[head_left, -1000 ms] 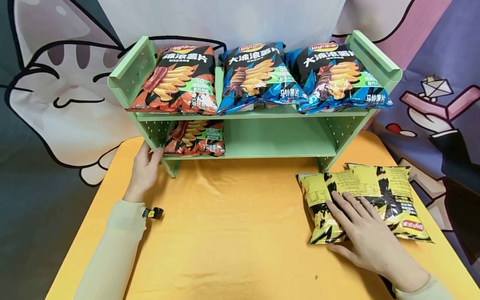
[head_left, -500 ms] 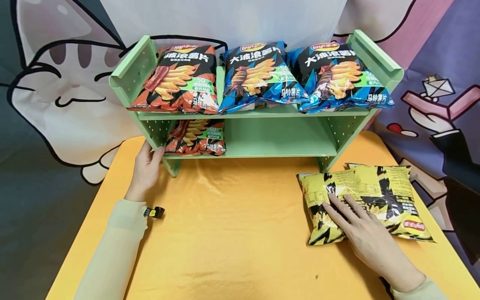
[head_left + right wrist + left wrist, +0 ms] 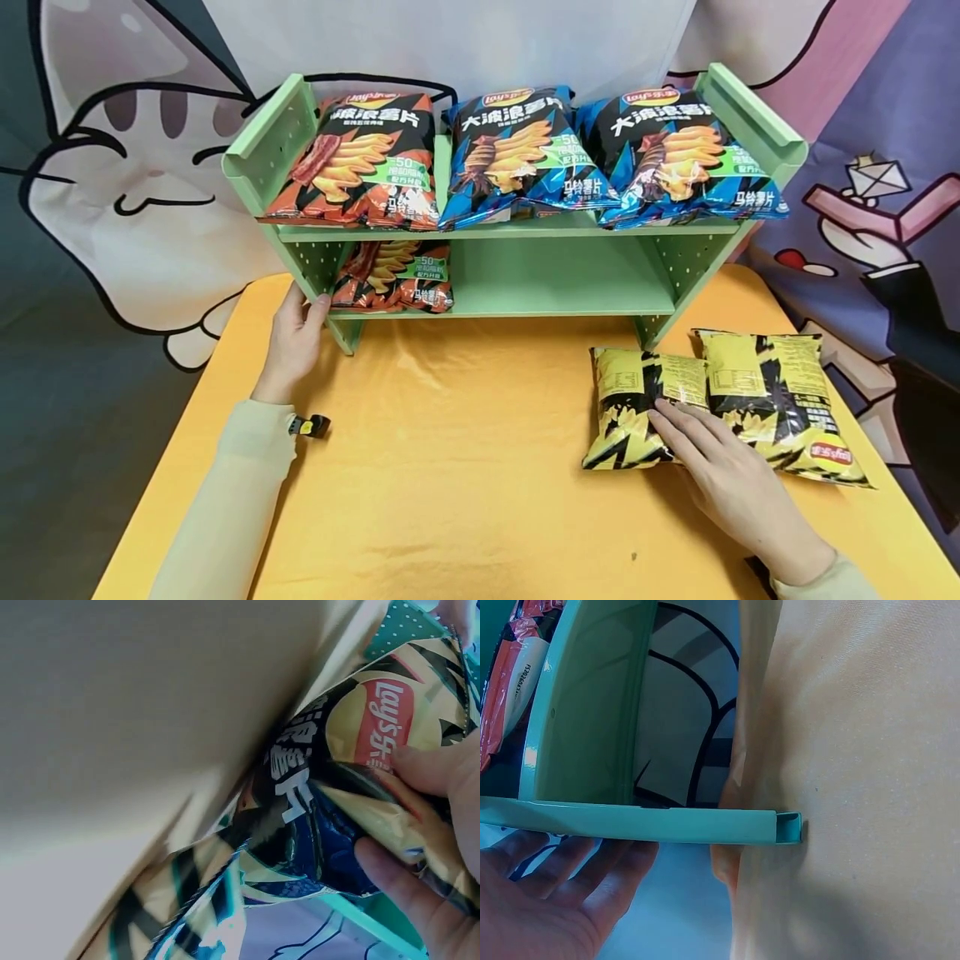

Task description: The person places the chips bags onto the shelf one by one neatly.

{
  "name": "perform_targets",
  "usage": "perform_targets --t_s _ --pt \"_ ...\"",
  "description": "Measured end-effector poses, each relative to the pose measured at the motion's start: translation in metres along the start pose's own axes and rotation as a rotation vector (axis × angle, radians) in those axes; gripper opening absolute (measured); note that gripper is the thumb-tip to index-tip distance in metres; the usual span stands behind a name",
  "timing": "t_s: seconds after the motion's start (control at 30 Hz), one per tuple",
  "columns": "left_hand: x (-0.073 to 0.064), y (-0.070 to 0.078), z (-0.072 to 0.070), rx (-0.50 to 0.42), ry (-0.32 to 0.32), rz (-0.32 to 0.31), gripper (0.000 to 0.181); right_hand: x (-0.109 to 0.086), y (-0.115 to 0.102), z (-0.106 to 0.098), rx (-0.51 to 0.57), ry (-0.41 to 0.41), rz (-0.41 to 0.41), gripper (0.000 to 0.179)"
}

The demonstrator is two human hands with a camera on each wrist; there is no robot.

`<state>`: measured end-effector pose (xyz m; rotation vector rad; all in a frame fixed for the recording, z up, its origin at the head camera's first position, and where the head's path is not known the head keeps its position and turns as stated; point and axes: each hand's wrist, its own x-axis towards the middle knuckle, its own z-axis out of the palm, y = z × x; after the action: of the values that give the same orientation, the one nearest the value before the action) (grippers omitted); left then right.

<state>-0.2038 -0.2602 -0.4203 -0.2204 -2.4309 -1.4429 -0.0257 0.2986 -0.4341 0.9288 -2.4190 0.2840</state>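
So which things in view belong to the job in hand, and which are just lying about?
In the job, as far as I can judge:
left yellow bag, held by the right hand
shelf, its side held by the left hand
right yellow bag, probably

Apparently just there:
red bags and blue bags, untouched on the shelf
table
backdrop

Bright head view, soft shadows on yellow tablecloth (image 3: 480, 467), dimmer bluish wrist views, small glints on green shelf (image 3: 652, 823)
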Motion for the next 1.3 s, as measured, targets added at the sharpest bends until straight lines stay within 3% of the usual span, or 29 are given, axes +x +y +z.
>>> perform_targets --t_s 0.27,0.43,0.57,0.7,0.8,0.9,1.07,1.2,1.3 --pt "0.002 -0.002 0.002 0.019 -0.002 -0.015 0.048 0.024 -0.014 -0.010 0.123 0.146 -0.041 0.047" --pt "0.001 -0.002 0.001 0.031 0.005 -0.006 0.047 0.047 -0.022 -0.020 0.287 0.266 -0.043 0.046" --pt "-0.001 -0.001 0.000 0.012 -0.001 0.008 0.048 0.060 -0.024 -0.029 0.402 0.319 0.015 0.050" --pt "-0.001 -0.001 0.001 -0.001 -0.006 0.010 0.048 0.067 -0.021 -0.032 0.479 0.310 0.121 0.046" --pt "-0.001 -0.001 0.001 0.000 -0.004 0.009 0.048 0.070 -0.019 -0.030 0.555 0.266 0.222 0.036" --pt "-0.001 -0.001 0.000 -0.004 -0.004 0.015 0.049 0.075 -0.017 -0.026 0.613 0.207 0.310 0.050" --pt "-0.002 -0.001 0.000 -0.007 -0.006 0.024 0.048 0.084 -0.013 -0.019 0.756 0.009 0.475 0.045" --pt "-0.001 -0.002 0.000 -0.012 -0.003 0.016 0.048 0.090 -0.005 -0.010 0.960 -0.199 0.638 0.041" --pt "-0.004 0.015 -0.001 -0.022 -0.008 0.008 0.047 0.092 0.003 0.005 1.186 -0.306 0.682 0.036"
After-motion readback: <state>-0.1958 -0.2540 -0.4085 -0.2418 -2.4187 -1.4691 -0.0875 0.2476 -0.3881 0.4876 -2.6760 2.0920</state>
